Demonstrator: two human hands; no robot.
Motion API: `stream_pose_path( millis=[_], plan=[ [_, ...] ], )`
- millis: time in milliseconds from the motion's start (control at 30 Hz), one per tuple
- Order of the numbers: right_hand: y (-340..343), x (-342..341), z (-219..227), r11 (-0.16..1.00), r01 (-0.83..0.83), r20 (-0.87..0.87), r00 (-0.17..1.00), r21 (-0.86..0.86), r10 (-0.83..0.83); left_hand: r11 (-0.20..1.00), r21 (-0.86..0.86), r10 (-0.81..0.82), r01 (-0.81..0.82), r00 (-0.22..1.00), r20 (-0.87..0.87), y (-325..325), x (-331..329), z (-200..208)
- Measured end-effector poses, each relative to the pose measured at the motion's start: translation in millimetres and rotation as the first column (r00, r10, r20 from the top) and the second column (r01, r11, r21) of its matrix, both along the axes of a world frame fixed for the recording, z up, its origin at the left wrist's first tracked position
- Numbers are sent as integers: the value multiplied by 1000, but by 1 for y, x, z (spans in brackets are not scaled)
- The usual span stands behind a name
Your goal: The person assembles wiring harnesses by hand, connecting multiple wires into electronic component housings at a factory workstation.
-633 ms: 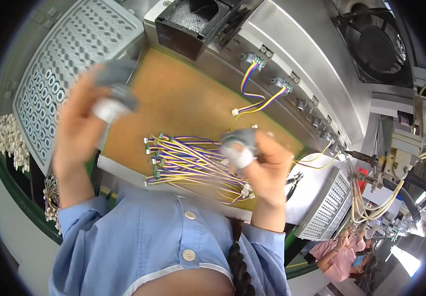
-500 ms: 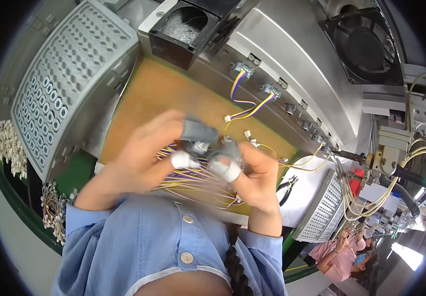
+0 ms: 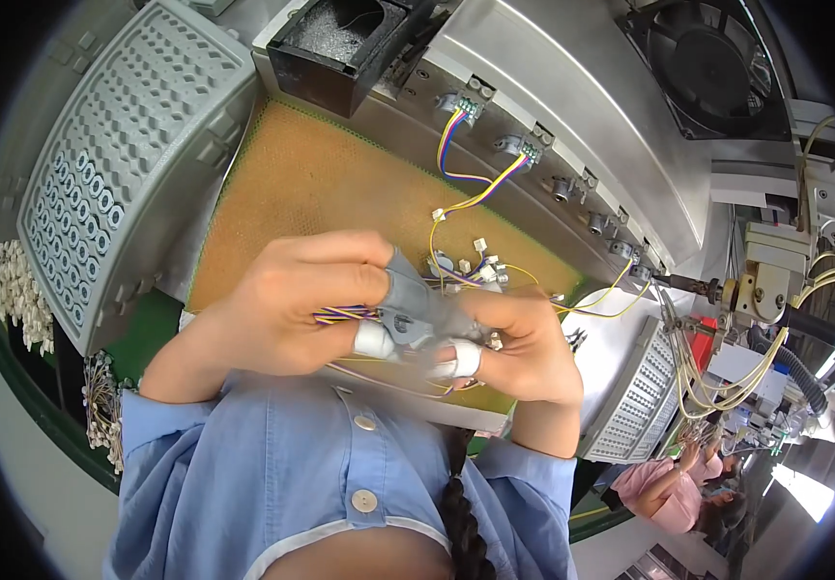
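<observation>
My left hand and my right hand meet over the brown mat, fingertips nearly touching. Grey covers wrap the fingers, and white tape is round the thumbs. Pinched in my left fingers is a small round grey metal part, partly hidden. The right fingertips are closed beside it; what they grip is hidden and smeared by motion. Beneath the hands lies a bundle of purple and yellow wires. White plug connectors lie just beyond the right fingers.
A metal fixture behind the mat holds round parts with coloured wires. At left stands a grey perforated tray partly filled with ring-shaped parts. A black box and a soldering-iron-like tool are near. People in pink work at lower right.
Both hands have shifted slightly right, the right hand most. The grey round part now shows between the fingers. The pliers at right are now mostly covered by the right hand.
</observation>
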State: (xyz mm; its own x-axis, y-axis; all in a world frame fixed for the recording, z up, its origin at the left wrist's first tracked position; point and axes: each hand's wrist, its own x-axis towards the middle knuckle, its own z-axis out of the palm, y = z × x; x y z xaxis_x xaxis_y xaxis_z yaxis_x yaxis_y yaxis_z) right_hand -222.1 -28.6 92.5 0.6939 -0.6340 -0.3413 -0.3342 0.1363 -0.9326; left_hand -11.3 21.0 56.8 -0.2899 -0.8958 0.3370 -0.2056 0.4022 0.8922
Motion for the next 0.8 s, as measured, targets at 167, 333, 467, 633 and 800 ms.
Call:
stream_pose_path(
  millis=[167, 333, 467, 633, 800],
  plan=[
    [-8, -8, -11, 959, 29, 118, 991, 284, -64, 896, -422, 192, -135, 977, 96, -1, -13, 3],
    [-11, -9, -33, 981, 67, 329, 936, 184, -126, 992, -68, -95, 106, 984, 151, -32, 0, 6],
    [1, 1, -36, 956, 108, 296, 936, 274, -190, 998, 57, 2, -7, 997, 76, -17, 5, -26],
    [3, -16, -44, 637, 684, 361, 529, 355, -768, 990, -56, 143, -132, 864, 483, 14, 29, -61],
    [-10, 13, -35, 619, 741, 333, 533, 260, -778, 962, -200, 262, -186, 837, 481, 16, 19, -49]
  ],
)
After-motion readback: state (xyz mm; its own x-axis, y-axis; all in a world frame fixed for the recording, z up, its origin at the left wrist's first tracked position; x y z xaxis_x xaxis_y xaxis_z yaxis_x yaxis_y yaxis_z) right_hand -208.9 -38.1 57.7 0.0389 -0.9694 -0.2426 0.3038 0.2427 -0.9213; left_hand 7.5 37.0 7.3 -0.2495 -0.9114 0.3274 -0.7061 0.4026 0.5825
